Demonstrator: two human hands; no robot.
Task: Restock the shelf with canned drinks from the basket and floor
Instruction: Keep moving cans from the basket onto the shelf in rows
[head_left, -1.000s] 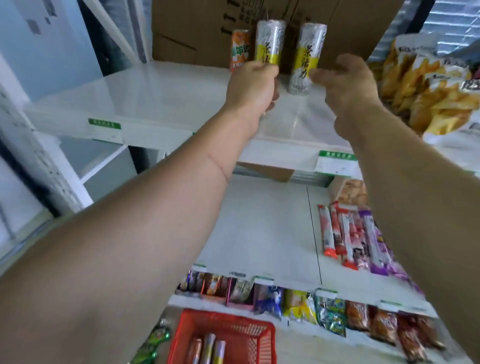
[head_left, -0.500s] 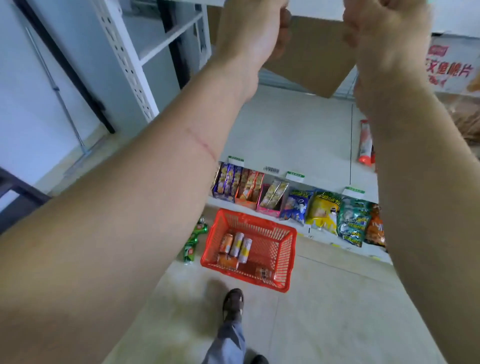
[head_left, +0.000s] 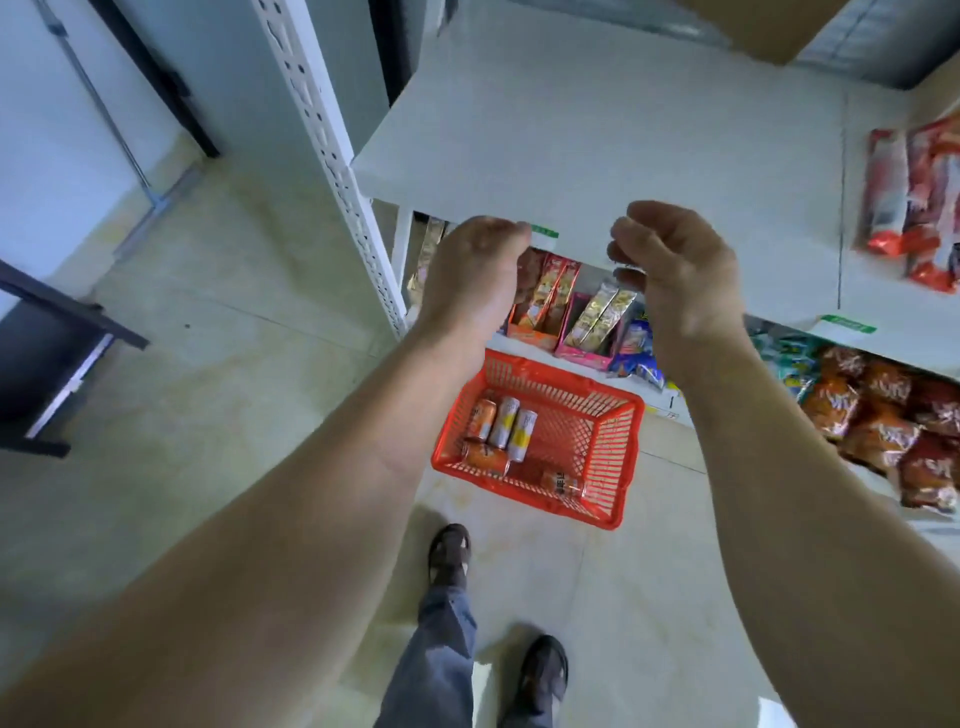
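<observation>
Pale floor tiles (head_left: 218, 332) fill the left and bottom of the frame, with a white perforated shelf upright (head_left: 332, 156) rising toward the upper left. From the head view, a bare white shelf board (head_left: 623, 119) spans the upper centre, and red snack packets (head_left: 914, 197) lie at its right edge. A corner of a cardboard box (head_left: 758, 26) shows at the top right.

Both arms reach forward into the middle of the frame. The left hand (head_left: 475, 275) and the right hand (head_left: 675, 265) hang side by side in front of the shelf's front edge, apart from each other. Each has its fingers loosely curled and holds nothing.

Below them, at lower centre, a red basket (head_left: 613, 457) sits on the floor just in front of the bottom shelf. Inside it lie 5 cans (head_left: 504, 431), 3 side by side at the far left end, 1 orange can across their near ends, and 1 more near the front wall.

Boxed snacks (head_left: 571, 312) stand on the shelf behind the basket, and orange bags (head_left: 883, 426) crowd the right side. A shoe (head_left: 449, 553) and a trouser leg (head_left: 441, 660) show at the bottom.
</observation>
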